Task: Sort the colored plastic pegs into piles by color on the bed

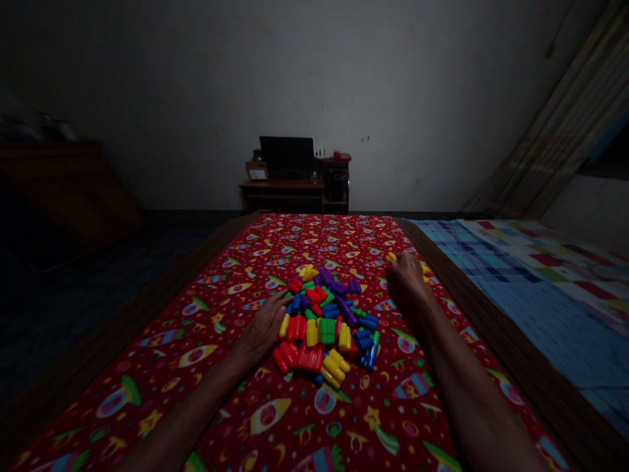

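On red cloth [304, 452], left hand [264, 326] beside piled colourful blocks [327, 331].

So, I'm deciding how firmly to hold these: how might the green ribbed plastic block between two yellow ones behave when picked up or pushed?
The green ribbed plastic block looks moulded, so probably stiff and light. Its sheen suggests it may be slightly slippery. Its ribbed sides and the yellow plastic blocks close beside it would likely discourage rolling.

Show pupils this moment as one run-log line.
left hand: at left edge of plastic toy-block pile | right hand: by yellow blocks, grip unclear | rocket-print cloth: underneath
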Demonstrator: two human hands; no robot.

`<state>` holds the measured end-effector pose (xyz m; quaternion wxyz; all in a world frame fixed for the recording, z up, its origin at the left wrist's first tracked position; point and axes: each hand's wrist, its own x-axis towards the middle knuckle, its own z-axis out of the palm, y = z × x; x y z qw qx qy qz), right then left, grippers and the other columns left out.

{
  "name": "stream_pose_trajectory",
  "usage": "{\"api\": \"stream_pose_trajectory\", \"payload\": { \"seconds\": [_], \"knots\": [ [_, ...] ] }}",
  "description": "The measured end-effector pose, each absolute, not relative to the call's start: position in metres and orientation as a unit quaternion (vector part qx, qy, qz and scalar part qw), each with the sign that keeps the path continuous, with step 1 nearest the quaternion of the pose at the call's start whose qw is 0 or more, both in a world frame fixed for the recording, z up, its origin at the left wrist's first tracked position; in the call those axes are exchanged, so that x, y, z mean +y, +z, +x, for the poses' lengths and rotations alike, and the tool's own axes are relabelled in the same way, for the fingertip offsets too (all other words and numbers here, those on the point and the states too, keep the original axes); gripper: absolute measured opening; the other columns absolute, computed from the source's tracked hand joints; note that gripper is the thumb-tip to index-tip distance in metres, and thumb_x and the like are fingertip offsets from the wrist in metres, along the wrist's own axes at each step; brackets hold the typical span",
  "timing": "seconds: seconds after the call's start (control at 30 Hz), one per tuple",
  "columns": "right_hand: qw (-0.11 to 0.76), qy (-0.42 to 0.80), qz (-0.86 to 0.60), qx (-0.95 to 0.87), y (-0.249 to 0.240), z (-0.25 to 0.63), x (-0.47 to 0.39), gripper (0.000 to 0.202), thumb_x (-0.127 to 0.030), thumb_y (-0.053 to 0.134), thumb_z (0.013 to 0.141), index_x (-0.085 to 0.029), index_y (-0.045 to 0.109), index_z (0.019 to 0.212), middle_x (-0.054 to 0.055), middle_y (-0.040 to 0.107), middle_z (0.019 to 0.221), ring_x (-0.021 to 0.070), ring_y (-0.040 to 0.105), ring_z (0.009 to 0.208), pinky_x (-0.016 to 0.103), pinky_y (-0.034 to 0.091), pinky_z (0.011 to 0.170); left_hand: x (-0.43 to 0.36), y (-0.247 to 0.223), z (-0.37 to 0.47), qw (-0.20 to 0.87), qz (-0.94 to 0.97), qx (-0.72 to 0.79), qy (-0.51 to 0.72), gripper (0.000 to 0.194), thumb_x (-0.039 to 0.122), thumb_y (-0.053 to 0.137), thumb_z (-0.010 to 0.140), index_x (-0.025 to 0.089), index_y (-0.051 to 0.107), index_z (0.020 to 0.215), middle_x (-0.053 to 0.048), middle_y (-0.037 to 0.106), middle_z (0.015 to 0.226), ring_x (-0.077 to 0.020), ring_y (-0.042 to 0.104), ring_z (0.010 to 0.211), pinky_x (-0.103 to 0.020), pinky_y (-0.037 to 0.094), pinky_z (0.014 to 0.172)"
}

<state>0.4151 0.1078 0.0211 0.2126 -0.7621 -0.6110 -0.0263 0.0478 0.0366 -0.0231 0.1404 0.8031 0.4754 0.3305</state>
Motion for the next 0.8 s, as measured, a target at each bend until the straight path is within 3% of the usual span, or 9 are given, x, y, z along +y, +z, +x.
{"api": "stream_pose_trajectory", "payload": {
  "seconds": [0.17,0.3,0.5,0.67,0.8],
  "knots": [
    [0.243,-0.063,-0.791,-0.558,0.017,0.453,0.102,0.027,-0.027,0.049,0.083,-0.012,0.071,0.089,0.017,0.068,0.083,0.0248,0.063,0.079,0.032,0.045,0.069,0.036,-0.023,0.048,0.144,0.798,0.484,0.328,0.05,0.04,0.023,0.096,0.014,0.057,0.121,-0.012,0.049,0.138,-0.0224,0.045,0.128,-0.044,0.035,0.111],
    [0.287,-0.078,-0.779,-0.551,0.031,0.447,0.104,0.032,-0.024,0.046,0.084,-0.009,0.071,0.098,0.021,0.069,0.096,0.0278,0.064,0.091,0.035,0.046,0.08,0.035,-0.02,0.049,0.14,0.803,0.483,0.319,0.051,0.04,0.021,0.096,0.013,0.057,0.121,-0.013,0.05,0.137,-0.0231,0.045,0.128,-0.045,0.035,0.111],
    [0.33,0.031,-0.616,-0.715,0.047,0.369,0.108,0.032,-0.026,0.044,0.089,-0.015,0.069,0.107,0.012,0.071,0.103,0.0213,0.065,0.095,0.029,0.046,0.085,0.035,-0.026,0.048,0.145,0.798,0.485,0.328,0.048,0.039,0.022,0.097,0.017,0.056,0.124,-0.01,0.049,0.138,-0.0222,0.044,0.129,-0.045,0.034,0.111],
    [0.248,0.099,-0.435,-0.86,0.031,0.286,0.116,0.045,-0.031,0.05,0.089,-0.019,0.052,0.132,0.011,0.059,0.13,0.0209,0.055,0.117,0.032,0.043,0.095,0.035,-0.027,0.048,0.144,0.798,0.485,0.327,0.049,0.039,0.022,0.097,0.016,0.056,0.124,-0.012,0.049,0.138,-0.0225,0.045,0.128,-0.045,0.035,0.111],
    [0.137,0.115,-0.423,-0.888,0.03,0.256,0.132,0.041,-0.017,0.055,0.083,-0.017,0.06,0.123,0.011,0.069,0.11,0.0211,0.064,0.101,0.027,0.046,0.082,0.034,-0.025,0.049,0.146,0.798,0.487,0.325,0.048,0.037,0.023,0.097,0.016,0.056,0.124,-0.011,0.05,0.138,-0.022,0.046,0.128,-0.045,0.036,0.11]
  ]
}}
